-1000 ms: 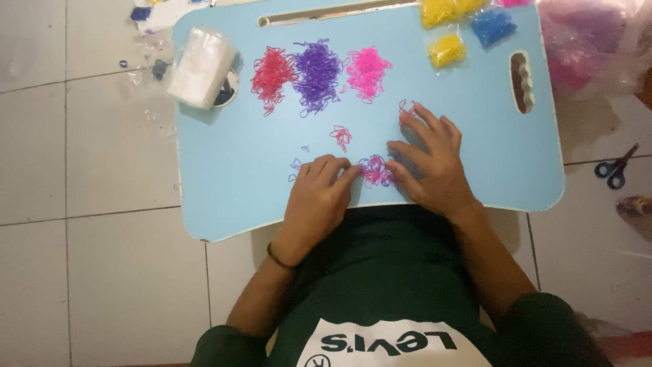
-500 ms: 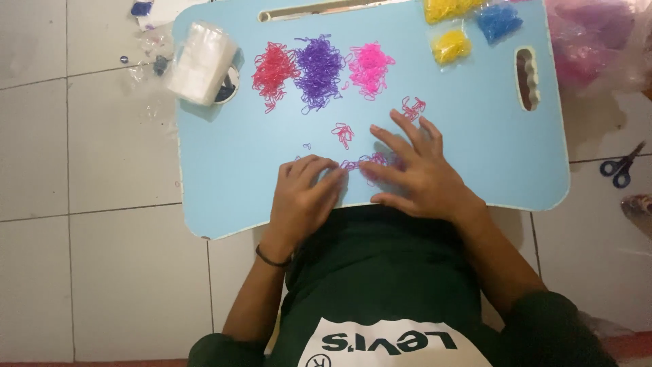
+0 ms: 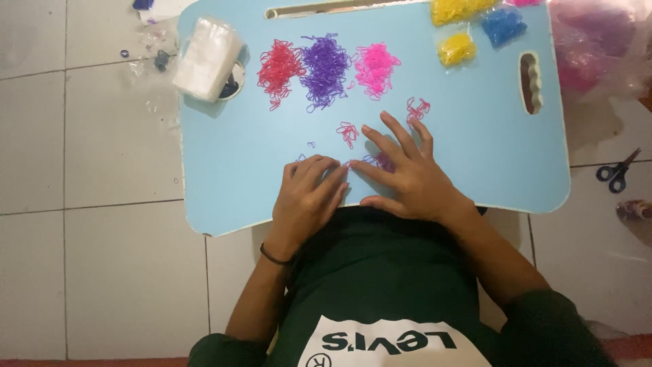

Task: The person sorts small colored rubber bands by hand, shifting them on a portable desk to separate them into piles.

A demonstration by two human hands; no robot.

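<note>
Both hands lie flat, palm down, on a light blue lap table [image 3: 224,170]. My left hand [image 3: 309,194] rests near the front edge with fingers together. Beside it, my right hand [image 3: 407,177] has its fingers spread over a small purple cluster of rubber bands [image 3: 380,161]. A little pink cluster [image 3: 348,132] lies just beyond the fingertips, and another pink cluster [image 3: 418,109] sits by the right fingers. Farther back are three sorted piles: red [image 3: 278,68], purple [image 3: 327,66] and pink [image 3: 375,66].
A white plastic packet [image 3: 207,58] sits on the table's back left corner. Yellow [image 3: 456,49] and blue [image 3: 504,25] bagged bands lie at the back right, near a handle slot [image 3: 530,83]. Blue scissors [image 3: 617,172] lie on the white tiled floor to the right.
My right hand has slid forward and its fingers have spread wider over the purple cluster. The left hand has barely shifted.
</note>
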